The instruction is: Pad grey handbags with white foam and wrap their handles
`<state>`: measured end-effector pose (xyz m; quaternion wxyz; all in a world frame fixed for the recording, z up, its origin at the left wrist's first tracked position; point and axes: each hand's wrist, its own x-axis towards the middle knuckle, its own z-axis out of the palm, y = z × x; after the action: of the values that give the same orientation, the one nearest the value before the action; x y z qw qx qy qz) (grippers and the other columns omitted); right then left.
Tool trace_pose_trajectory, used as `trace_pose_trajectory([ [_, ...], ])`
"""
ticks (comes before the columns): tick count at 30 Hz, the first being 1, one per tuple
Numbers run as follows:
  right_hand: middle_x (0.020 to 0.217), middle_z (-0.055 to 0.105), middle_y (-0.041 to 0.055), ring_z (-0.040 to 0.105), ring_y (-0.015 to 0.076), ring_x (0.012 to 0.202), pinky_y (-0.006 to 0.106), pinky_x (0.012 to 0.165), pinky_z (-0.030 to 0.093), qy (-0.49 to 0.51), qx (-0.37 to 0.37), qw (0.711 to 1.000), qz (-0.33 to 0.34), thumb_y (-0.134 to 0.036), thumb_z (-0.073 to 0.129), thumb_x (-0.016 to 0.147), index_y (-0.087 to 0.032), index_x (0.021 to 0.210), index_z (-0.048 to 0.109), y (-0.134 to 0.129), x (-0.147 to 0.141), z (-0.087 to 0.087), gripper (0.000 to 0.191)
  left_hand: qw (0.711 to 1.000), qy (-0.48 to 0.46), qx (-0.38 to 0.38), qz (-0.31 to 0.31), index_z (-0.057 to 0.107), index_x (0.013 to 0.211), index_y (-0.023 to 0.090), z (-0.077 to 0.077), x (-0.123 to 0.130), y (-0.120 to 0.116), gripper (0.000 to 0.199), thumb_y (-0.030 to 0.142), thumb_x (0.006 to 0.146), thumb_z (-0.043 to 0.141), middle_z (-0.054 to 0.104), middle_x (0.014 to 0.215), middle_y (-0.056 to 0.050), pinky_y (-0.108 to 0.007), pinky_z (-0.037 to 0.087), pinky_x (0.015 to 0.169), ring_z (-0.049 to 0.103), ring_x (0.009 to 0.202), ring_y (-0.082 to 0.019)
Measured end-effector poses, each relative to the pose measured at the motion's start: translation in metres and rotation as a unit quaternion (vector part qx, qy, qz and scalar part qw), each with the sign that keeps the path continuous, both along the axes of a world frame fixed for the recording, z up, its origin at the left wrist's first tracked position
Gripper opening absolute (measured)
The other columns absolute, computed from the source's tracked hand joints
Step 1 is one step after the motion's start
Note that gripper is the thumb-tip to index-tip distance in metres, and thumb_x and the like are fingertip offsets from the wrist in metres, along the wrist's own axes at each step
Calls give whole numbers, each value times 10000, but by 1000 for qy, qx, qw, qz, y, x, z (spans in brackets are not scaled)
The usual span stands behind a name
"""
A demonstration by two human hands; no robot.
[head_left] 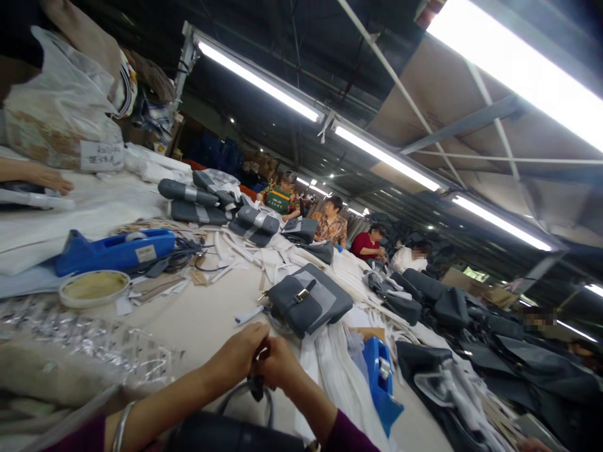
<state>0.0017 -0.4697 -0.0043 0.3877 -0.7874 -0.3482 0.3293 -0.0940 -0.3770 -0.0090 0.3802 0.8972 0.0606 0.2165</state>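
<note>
My left hand [242, 353] and my right hand [281, 363] meet over the near edge of the table, fingers closed together. Pinched between them is a dark strap [255, 388], whose end hangs below the fingers. It seems to belong to the dark bag [221, 433] at the bottom of the head view, close to my body, though the join is hard to make out. Just beyond my hands lies a dark grey bag [306, 298] with a buckled flap and pale wrapping on it.
A blue tape dispenser [379, 383] stands to my right, another blue tape dispenser [115, 251] to the left by a roll of tape [94, 289]. Wrapped grey bags [257, 223] and dark bags [452, 304] are heaped farther off. A co-worker's hand [51, 179] is at the left; several people sit beyond.
</note>
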Motion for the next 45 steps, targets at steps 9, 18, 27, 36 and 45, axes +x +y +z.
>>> trace_pose_trajectory([
  [9,381,517,-79,385,89,244,181,251,263,66,60,996,-14,-249,663,524,-206,712,439,-7,6,0,296,988,-7,-151,-20,520,788,160,-21,0,21,150,106,658,468,560,748,1,-262,417,633,523,681,-139],
  [18,472,602,-44,432,95,262,177,255,281,111,109,988,10,-464,741,574,-208,780,435,-17,4,3,449,881,18,-445,-160,537,868,122,-44,4,31,433,470,686,721,645,671,-14,-280,524,624,635,600,-141],
  [27,653,626,-18,556,106,529,249,551,457,123,142,979,84,-455,672,731,-192,865,558,-24,22,-9,317,870,-9,-474,-138,493,819,133,-48,10,31,531,567,645,745,657,648,-35,-225,513,500,625,513,-127],
  [36,633,563,-32,526,132,621,272,624,433,39,163,982,92,-315,723,630,-191,663,521,-15,23,-12,240,869,28,-478,-125,415,832,159,-50,14,27,289,370,827,612,635,563,-15,-232,512,443,616,441,-143],
  [45,736,571,-21,515,133,670,264,661,435,-31,189,977,90,-243,664,679,-215,806,524,-18,24,-23,191,873,68,-473,-93,400,826,158,-47,16,20,155,250,889,507,600,484,9,-222,508,429,616,414,-147],
])
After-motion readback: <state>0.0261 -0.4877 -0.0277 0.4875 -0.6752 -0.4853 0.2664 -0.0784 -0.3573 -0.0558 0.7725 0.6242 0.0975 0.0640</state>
